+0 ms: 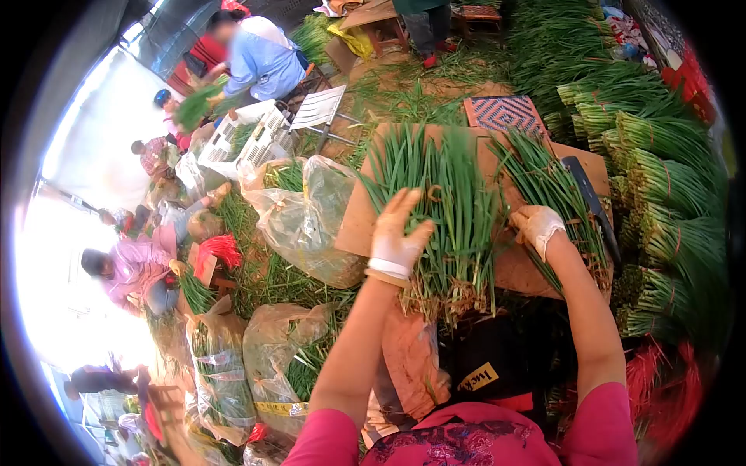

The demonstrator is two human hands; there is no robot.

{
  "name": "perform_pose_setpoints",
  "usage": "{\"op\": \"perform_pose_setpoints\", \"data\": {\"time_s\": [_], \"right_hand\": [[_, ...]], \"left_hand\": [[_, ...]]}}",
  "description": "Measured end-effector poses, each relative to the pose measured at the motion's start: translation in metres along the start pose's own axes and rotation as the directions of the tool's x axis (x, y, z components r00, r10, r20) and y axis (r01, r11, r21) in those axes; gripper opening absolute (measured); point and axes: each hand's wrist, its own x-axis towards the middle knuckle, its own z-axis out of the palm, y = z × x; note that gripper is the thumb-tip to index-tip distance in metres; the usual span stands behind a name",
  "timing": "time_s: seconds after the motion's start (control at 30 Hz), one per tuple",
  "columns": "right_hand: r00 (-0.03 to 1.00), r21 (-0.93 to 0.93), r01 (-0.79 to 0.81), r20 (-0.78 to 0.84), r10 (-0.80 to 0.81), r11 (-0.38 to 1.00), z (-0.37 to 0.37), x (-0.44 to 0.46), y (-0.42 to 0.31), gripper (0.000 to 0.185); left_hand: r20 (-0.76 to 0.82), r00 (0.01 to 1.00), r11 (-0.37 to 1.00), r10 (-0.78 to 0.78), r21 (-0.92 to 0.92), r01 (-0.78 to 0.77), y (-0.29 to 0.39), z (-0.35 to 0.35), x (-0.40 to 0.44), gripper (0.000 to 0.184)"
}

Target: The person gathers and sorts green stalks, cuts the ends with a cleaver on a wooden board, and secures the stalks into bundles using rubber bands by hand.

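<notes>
A large pile of green leafy stalks [454, 210] lies across a brown board [353, 225], its root ends toward me. My left hand [400, 233], in a pale glove, rests at the pile's left side with fingers spread. On the right, my gloved right hand [535, 227] has its fingers curled at the edge of a second, smaller bunch [556, 186]; what is between the fingertips is too small to make out. Just beyond that bunch lies a long dark blade-like tool [592, 203].
Tied bundles [668, 186] are stacked along the right. Clear plastic bags [311, 225] of greens stand at the left. A patterned stool [505, 113] and a folding stool [318, 107] are beyond the board. Several people sit at the left; a person in blue [268, 62] bends over a white crate [264, 140].
</notes>
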Motion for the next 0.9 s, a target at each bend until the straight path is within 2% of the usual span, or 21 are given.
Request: {"op": "perform_pose_setpoints", "data": {"time_s": [0.03,0.07,0.1,0.13,0.17,0.2,0.23,0.3,0.33,0.4,0.43,0.47,0.53,0.57,0.6,0.63,0.7,0.73,0.83,0.87,0.9], "right_hand": [[0.992,-0.064,0.082,-0.088,-0.088,0.995,0.002,0.014,0.009,0.027],[0.916,-0.215,0.314,-0.189,-0.355,0.925,0.003,0.029,0.020,0.033],[0.944,-0.137,0.242,-0.195,-0.266,0.961,0.000,0.037,0.012,0.034],[0.966,-0.059,0.165,-0.192,-0.173,0.985,-0.007,0.044,-0.005,0.035],[0.980,0.018,0.083,-0.182,-0.078,0.996,-0.016,0.051,-0.023,0.037],[0.992,-0.174,-0.023,-0.126,0.001,0.984,-0.028,0.051,-0.044,0.047],[0.992,-0.074,-0.117,-0.065,0.112,0.990,-0.029,0.066,-0.048,0.050],[0.949,0.109,-0.312,0.085,0.304,0.944,-0.026,0.097,-0.055,0.056],[0.982,-0.307,-0.145,0.072,0.175,0.941,-0.028,0.107,-0.062,0.059],[0.980,-0.085,-0.163,0.099,0.171,0.983,-0.006,0.133,-0.080,0.060],[0.980,0.029,-0.169,0.114,0.164,0.985,0.010,0.151,-0.087,0.062],[0.979,0.022,0.146,0.139,-0.147,0.989,0.033,0.170,-0.083,0.065],[0.868,-0.282,0.495,0.205,-0.452,0.822,0.067,0.192,-0.082,0.073],[0.923,-0.216,0.364,0.216,-0.319,0.906,0.076,0.192,-0.099,0.074],[0.959,-0.156,0.216,0.222,-0.179,0.964,0.084,0.191,-0.117,0.074],[0.948,0.272,-0.167,0.309,0.079,0.948,0.088,0.186,-0.135,0.073],[0.923,0.422,-0.381,0.226,0.311,0.823,0.087,0.159,-0.161,0.066],[0.944,0.590,-0.283,0.312,0.109,0.757,0.074,0.136,-0.163,0.077],[0.955,0.638,-0.242,0.289,0.063,0.731,0.092,0.142,-0.158,0.067],[0.958,0.626,-0.253,0.271,0.098,0.738,0.095,0.134,-0.163,0.056],[0.976,0.680,-0.150,0.218,-0.002,0.718,0.095,0.124,-0.162,0.052]], "left_hand": [[-0.040,0.992,0.986,-0.123,-0.120,0.117,-0.030,-0.005,-0.003,0.055],[-0.042,0.912,0.826,-0.408,-0.442,0.349,-0.061,-0.004,-0.009,0.052],[0.016,0.843,0.664,-0.537,-0.608,0.435,-0.105,-0.009,-0.013,0.053],[-0.060,0.822,0.666,-0.566,-0.621,0.414,-0.142,-0.013,-0.017,0.057],[0.041,0.728,0.548,-0.684,-0.630,0.551,-0.148,-0.025,-0.015,0.059],[0.144,0.609,0.408,-0.780,-0.621,0.669,-0.149,-0.037,-0.012,0.061],[0.244,0.468,0.251,-0.849,-0.593,0.765,-0.148,-0.045,-0.009,0.063],[0.257,0.447,0.241,-0.857,-0.567,0.788,-0.144,-0.044,0.008,0.065],[0.264,0.438,0.236,-0.859,-0.555,0.798,-0.145,-0.040,0.018,0.066],[0.422,0.486,0.270,-0.765,-0.475,0.837,-0.170,-0.025,0.040,0.075],[0.369,0.486,0.312,-0.792,-0.439,0.842,-0.165,-0.009,0.051,0.082],[0.317,0.486,0.350,-0.815,-0.400,0.847,-0.151,0.009,0.062,0.089],[0.306,0.558,0.516,-0.772,-0.213,0.830,-0.137,0.033,0.081,0.078],[0.330,0.621,0.628,-0.711,-0.100,0.772,-0.139,0.046,0.087,0.076],[0.401,0.594,0.592,-0.697,-0.146,0.793,-0.134,0.047,0.089,0.069],[0.469,0.564,0.548,-0.680,-0.185,0.816,-0.129,0.048,0.091,0.062],[0.606,0.533,0.494,-0.590,-0.252,0.832,-0.119,0.036,0.085,0.054],[0.600,0.602,0.476,-0.527,-0.379,0.794,-0.110,0.032,0.077,0.046],[0.566,0.558,0.221,-0.608,-0.554,0.803,-0.093,0.027,0.057,0.050],[0.416,0.617,0.265,-0.668,-0.642,0.719,-0.084,0.028,0.049,0.057],[0.421,0.645,0.239,-0.638,-0.688,0.686,-0.077,0.024,0.042,0.058]]}}
